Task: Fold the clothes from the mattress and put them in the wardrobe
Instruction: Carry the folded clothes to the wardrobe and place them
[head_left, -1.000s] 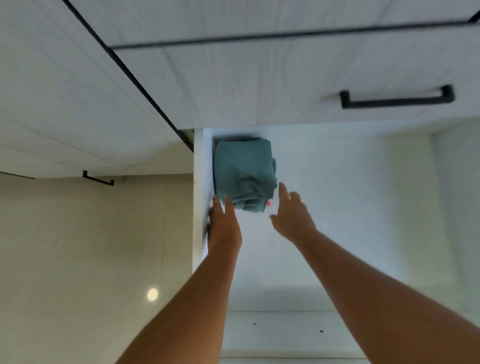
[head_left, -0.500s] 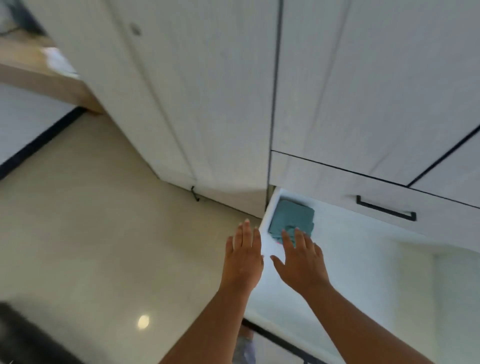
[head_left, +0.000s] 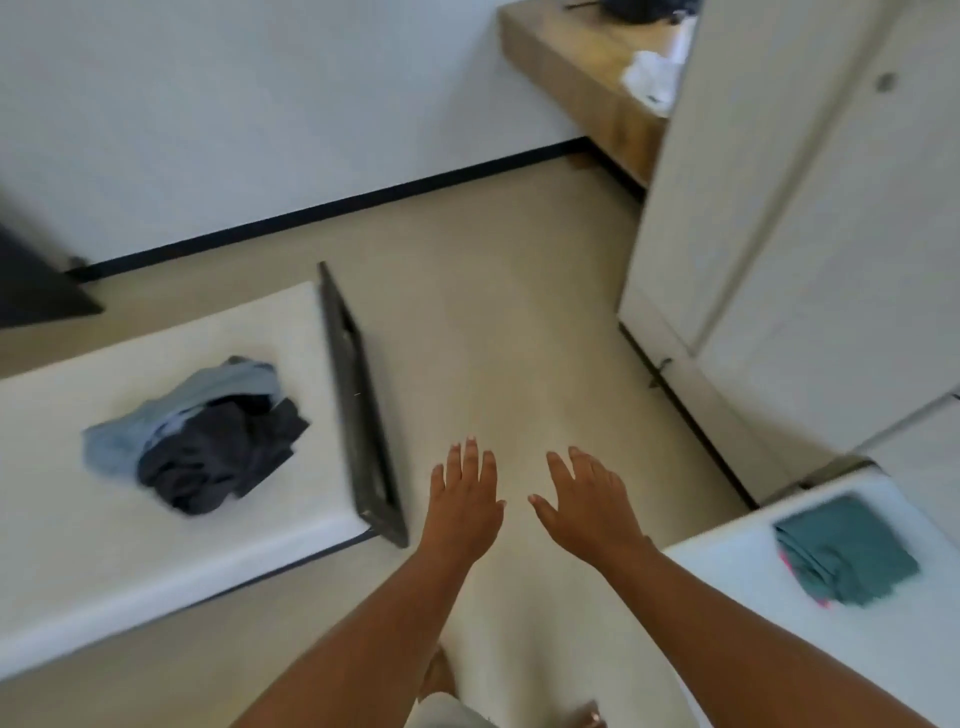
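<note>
the forearms (head_left: 363, 623) were bare as far as they showed. the left hand (head_left: 465, 501) and right hand (head_left: 589, 506) had short, pale fingernails (head_left: 471, 441). low between the arms showed a pale grey garment (head_left: 447, 712), and beside it part of a foot (head_left: 589, 719), too blurred to tell more.

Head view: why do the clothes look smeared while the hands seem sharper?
In the head view, motion blur smears the clothes pile, the teal folded cloth and the dark frame; the left hand and right hand look crisper; lighting is soft, without glare.
</note>
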